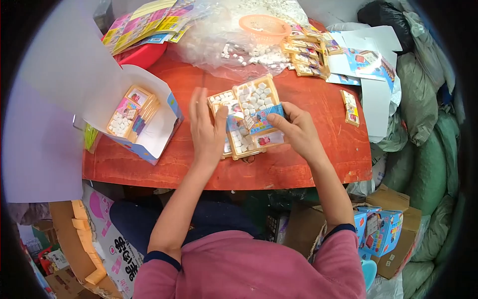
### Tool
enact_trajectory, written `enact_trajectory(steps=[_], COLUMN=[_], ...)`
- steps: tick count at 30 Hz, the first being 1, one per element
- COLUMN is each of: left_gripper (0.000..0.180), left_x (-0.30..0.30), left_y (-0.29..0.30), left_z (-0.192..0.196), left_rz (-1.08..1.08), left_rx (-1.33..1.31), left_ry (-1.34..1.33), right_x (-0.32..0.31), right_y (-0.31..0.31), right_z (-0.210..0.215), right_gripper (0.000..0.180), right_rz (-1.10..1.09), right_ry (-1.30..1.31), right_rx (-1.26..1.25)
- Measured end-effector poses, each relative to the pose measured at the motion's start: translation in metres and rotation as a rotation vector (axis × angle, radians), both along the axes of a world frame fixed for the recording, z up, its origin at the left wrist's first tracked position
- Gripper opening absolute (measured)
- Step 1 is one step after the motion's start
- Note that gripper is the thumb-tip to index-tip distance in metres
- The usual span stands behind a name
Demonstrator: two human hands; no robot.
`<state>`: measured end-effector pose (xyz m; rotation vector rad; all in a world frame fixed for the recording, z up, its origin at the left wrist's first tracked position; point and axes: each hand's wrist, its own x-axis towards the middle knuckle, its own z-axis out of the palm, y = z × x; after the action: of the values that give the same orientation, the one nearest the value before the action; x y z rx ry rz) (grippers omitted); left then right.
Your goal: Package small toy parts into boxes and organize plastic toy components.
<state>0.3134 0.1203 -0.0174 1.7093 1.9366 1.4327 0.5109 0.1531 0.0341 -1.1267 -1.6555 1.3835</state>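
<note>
In front of me, over the red table (298,164), are shallow clear-yellowish trays (255,94) filled with small white cubes, with blue printed bands and a small picture card. My right hand (300,130) is closed on the right edge of these trays, its thumb pressed on the blue band. On the other side, my left hand (205,130) has its fingers stretched upward and its thumb near the trays' left edge. Whether that thumb touches is hard to tell. The trays overlap, one partly behind another. To the left, an open box (167,130) holds similar filled trays (122,115).
A plastic bag (199,50) with loose white cubes and an orange basket (264,27) occupy the back. More packed trays (308,52) lie back right, beside flat cardboard (374,99). A single pack (350,107) lies at the right. Printed sheets (144,25) rest over a red basin (144,57).
</note>
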Motion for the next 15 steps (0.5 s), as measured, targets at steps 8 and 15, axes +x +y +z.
enact_trajectory(steps=[8,15], left_gripper=[0.042,0.014], left_x=[0.02,0.006], left_y=[-0.029,-0.032], left_z=[0.006,-0.02], left_rz=[-0.388,-0.761], left_rx=[-0.045,0.065], left_ry=[-1.656,-1.928], right_x=[-0.062,-0.066], right_y=[-0.061,-0.072], right_z=[0.02,0.009], right_gripper=[0.034,0.02], right_rz=[0.036,0.173], right_ry=[-0.327,0.157], right_rx=[0.615,0.027])
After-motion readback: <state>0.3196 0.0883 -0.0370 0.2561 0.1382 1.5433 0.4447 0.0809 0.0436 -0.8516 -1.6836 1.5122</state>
